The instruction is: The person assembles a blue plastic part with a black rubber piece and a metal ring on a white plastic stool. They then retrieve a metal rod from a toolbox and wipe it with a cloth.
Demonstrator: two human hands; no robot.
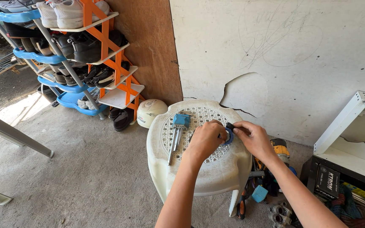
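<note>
Landmark: I take the white plastic stool (199, 169) as my reference; it stands on the concrete floor against the cracked wall and serves as the table here.
Left hand: my left hand (205, 141) is over the stool's lattice seat, fingers curled onto the near side of a small blue ring-shaped part (229, 137).
Right hand: my right hand (253, 137) pinches the same part from the far-right side, where a short black piece (230, 125) sticks up at its top edge.
Part's place: held just above the right half of the seat, between both hands; whether it touches the seat I cannot tell.
Hex keys: a blue-holdered hex key set (178, 131) lies on the left half of the seat, untouched.
Step in hand: I judge this a two-handed fitting or twisting of the small part.
Next move calls for: steady opposing grip and small finger turns, I think.
Beside the stool: tools and a yellow-and-black drill (280, 148) lie on the floor to its right.
</note>
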